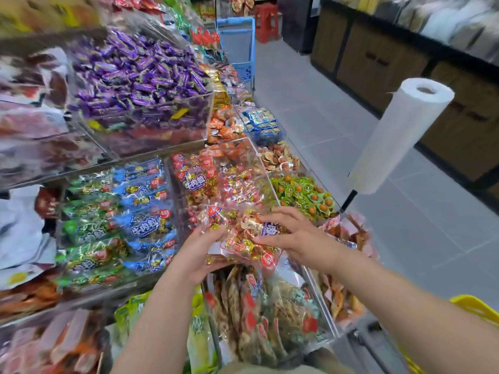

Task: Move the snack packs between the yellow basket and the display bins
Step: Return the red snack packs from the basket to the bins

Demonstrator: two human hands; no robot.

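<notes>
A clear snack pack (247, 238) of red and gold sweets is held just over the near edge of the display bin (266, 176) stacked with similar red packs. The left hand (201, 252) grips the pack's left edge, fingers curled beneath and thumb on top. The right hand (294, 236) lies on top of it, fingers spread and nearly straight. The yellow basket (475, 309) sits well to the right of that bin and nearer the person, only its rim showing. A white roll of bags (399, 136) stands to the bin's right.

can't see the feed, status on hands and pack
Left hand holds snack pack by edge. Right hand rests on top. Pack above display bin, nothing blocking.
</notes>
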